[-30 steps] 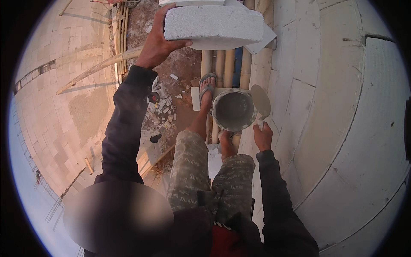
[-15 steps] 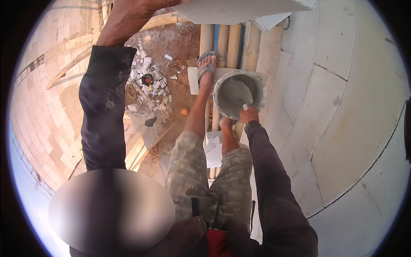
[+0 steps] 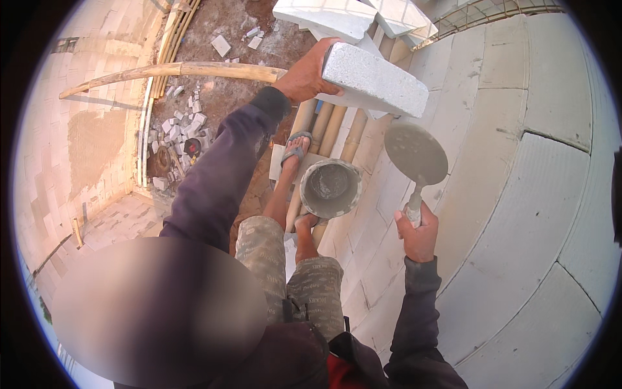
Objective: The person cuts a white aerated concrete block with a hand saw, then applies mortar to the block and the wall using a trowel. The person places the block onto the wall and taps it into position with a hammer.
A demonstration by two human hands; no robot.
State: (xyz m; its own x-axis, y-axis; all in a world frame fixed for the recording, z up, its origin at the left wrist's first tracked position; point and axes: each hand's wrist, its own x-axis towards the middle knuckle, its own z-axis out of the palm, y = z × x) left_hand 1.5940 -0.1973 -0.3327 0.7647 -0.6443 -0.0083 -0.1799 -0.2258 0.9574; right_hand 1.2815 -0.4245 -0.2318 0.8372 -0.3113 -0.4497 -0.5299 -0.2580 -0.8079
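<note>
From the bucket (image 3: 352, 194): white block (image 3: 376, 79) at 1 o'clock, our left hand (image 3: 310, 74) clamped on its 10 o'clock end, thumb nearside; other fingers mostly hidden, so grip depth unclear. Our right hand (image 3: 420, 236) is fisted round the trowel (image 3: 416, 159), blade at 2 o'clock. Risks: one-ended hold lets block twist loose; tilting blade sheds grey mortar (image 3: 408, 146).

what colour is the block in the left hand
White: the block in the left hand, shown best in the head view.

The bucket (image 3: 348, 200) stands left of the trowel (image 3: 416, 155), the block (image 3: 376, 81) beyond.
</note>
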